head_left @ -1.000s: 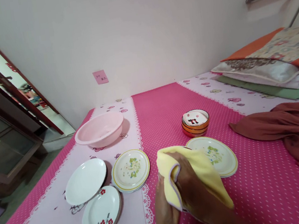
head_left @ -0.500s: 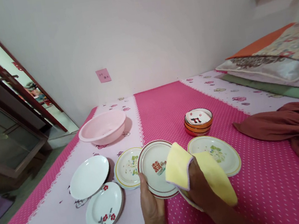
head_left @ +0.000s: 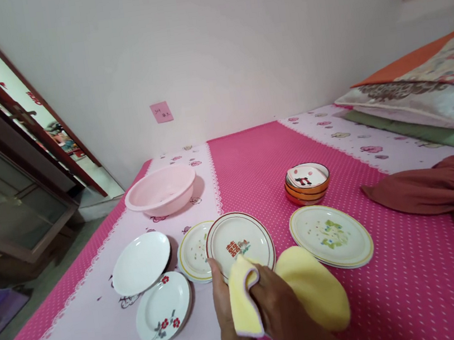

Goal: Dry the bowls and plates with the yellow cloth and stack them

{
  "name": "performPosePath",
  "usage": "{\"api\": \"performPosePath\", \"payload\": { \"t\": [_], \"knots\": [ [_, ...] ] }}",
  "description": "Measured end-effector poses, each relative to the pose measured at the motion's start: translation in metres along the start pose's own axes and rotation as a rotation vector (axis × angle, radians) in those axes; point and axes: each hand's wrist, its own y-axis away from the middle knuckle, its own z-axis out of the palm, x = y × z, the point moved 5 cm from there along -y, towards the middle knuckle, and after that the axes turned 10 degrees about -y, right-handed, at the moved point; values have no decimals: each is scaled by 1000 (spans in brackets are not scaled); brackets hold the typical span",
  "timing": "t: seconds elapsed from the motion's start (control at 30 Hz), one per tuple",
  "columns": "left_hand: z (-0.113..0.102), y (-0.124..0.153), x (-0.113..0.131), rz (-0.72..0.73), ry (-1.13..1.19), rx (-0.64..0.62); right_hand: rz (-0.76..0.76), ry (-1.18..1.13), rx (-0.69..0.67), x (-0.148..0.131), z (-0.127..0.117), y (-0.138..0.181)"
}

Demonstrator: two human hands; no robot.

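Pink bed sheet point(head_left: 247, 167) is spreading under everything, its left edge dropping toward the floor point(head_left: 77, 243). Basin point(head_left: 162, 190) is sitting back left. Left hand point(head_left: 223, 300) is gripping the red-rimmed plate point(head_left: 240, 233) at its lower-left edge, thumb on top, fingers hidden; likely dealing with something stiff, slick, breakable, so rim hold is suiting. Right hand point(head_left: 277, 301) is bunching a soft, light-looking cloth point(head_left: 311, 287) over the lower rim. Bowls point(head_left: 309, 186) are standing right, room opening between them and basin.
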Motion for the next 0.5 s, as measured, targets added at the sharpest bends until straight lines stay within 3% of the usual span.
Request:
{"api": "performPosePath", "payload": {
  "t": [0.07,0.17,0.37,0.5],
  "knots": [
    [1,3,-5,-92,4,-49,-28,-10,-41,-7,4,-1],
    [-2,0,-9,-97,8,-67,-81,-20,-22,-5,4,-1],
    [3,-8,-17,-2,-35,-2,-149,37,81,4,-5,-7],
    [10,-2,-14,161,-142,37,-58,167,223,29,-37,-16]
  ]
}}
